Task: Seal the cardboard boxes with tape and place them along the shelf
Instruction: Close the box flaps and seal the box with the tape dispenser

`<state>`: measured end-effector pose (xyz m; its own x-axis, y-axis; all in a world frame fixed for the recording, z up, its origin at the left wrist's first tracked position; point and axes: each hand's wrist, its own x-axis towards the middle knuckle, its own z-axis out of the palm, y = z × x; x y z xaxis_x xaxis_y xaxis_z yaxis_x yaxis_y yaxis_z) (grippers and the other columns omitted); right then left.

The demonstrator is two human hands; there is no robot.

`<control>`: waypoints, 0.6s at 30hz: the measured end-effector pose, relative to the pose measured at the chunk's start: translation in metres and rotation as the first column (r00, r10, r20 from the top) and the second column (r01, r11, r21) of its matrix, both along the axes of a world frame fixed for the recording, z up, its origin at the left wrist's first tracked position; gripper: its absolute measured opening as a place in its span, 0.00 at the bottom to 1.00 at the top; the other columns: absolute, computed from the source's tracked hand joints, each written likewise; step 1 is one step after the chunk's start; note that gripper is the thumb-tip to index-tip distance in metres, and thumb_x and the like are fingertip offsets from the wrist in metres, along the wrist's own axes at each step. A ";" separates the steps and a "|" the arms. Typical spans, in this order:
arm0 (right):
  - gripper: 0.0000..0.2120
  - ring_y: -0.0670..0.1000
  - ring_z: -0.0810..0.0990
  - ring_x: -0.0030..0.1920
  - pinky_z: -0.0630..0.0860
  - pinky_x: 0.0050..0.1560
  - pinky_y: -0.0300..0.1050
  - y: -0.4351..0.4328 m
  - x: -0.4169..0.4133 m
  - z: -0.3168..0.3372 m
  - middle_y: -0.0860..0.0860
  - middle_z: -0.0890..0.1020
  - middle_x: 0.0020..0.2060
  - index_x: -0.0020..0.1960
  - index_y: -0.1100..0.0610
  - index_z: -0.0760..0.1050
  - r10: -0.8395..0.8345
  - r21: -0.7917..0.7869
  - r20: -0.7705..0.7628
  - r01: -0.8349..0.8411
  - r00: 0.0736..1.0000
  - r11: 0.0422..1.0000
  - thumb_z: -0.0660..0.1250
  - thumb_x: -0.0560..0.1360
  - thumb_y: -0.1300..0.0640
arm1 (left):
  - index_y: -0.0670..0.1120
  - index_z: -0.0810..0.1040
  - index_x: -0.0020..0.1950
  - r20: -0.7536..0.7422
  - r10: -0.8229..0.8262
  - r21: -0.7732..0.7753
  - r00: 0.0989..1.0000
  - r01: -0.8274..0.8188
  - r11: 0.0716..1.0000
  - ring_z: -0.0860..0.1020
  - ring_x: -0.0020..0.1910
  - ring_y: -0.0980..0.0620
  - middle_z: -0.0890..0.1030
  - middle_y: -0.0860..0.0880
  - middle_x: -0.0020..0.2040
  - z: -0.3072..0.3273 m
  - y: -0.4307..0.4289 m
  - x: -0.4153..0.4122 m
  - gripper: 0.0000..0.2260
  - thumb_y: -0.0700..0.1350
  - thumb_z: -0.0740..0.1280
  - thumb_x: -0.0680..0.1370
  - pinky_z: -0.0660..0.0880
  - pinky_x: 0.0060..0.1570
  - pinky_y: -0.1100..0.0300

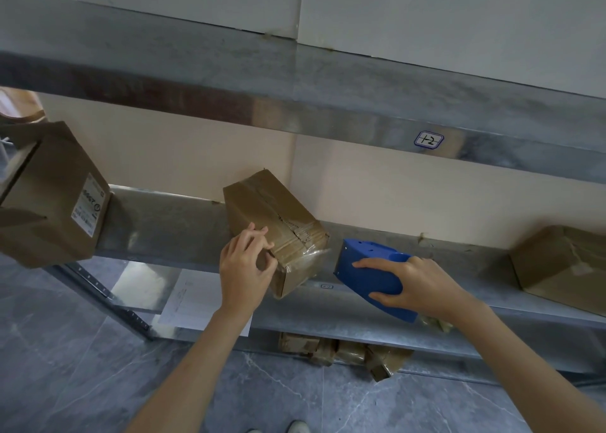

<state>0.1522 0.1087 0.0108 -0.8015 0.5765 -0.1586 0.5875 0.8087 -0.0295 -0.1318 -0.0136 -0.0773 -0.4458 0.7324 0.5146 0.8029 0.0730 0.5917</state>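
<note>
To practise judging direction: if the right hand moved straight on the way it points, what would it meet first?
Probably the taped end of the middle cardboard box, touched first by the blue tape dispenser the right hand grips; depth unclear.

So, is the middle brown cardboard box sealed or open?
Sealed: the brown cardboard box has closed flaps with clear tape wrapped over them.
</note>
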 end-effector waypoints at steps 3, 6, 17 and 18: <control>0.27 0.42 0.73 0.29 0.63 0.30 0.29 0.000 -0.002 0.004 0.39 0.80 0.42 0.73 0.30 0.56 -0.002 0.025 -0.008 0.002 1.000 1.000 0.61 0.76 0.37 | 0.45 0.77 0.51 0.005 -0.041 -0.038 0.999 0.041 0.998 0.71 0.71 0.46 0.78 0.48 0.62 -0.002 -0.003 0.002 0.13 0.39 0.76 0.69 0.74 0.63 0.40; 0.28 0.41 0.67 0.25 0.60 0.29 0.30 0.000 -0.005 0.006 0.40 0.75 0.33 0.73 0.31 0.57 -0.003 0.047 -0.017 0.004 1.000 0.999 0.62 0.76 0.37 | 0.46 0.70 0.62 0.064 -0.112 -0.083 0.992 0.117 0.990 0.60 0.78 0.49 0.68 0.49 0.74 -0.014 -0.010 0.008 0.25 0.44 0.77 0.68 0.69 0.69 0.43; 0.26 0.43 0.65 0.23 0.59 0.28 0.32 -0.002 -0.010 0.016 0.42 0.72 0.29 0.73 0.32 0.58 0.026 0.063 -0.016 -0.025 1.000 0.998 0.58 0.77 0.35 | 0.48 0.67 0.70 0.182 -0.104 -0.024 0.978 0.111 0.994 0.64 0.75 0.49 0.63 0.52 0.77 -0.021 -0.008 0.016 0.34 0.54 0.78 0.69 0.73 0.66 0.41; 0.25 0.44 0.66 0.24 0.60 0.29 0.32 -0.002 -0.010 0.018 0.43 0.75 0.30 0.73 0.31 0.58 0.030 0.055 -0.019 -0.029 0.999 0.998 0.57 0.78 0.34 | 0.48 0.67 0.70 0.197 -0.124 -0.013 0.973 0.129 0.992 0.64 0.75 0.51 0.62 0.53 0.77 -0.022 -0.011 0.012 0.34 0.53 0.78 0.69 0.73 0.66 0.43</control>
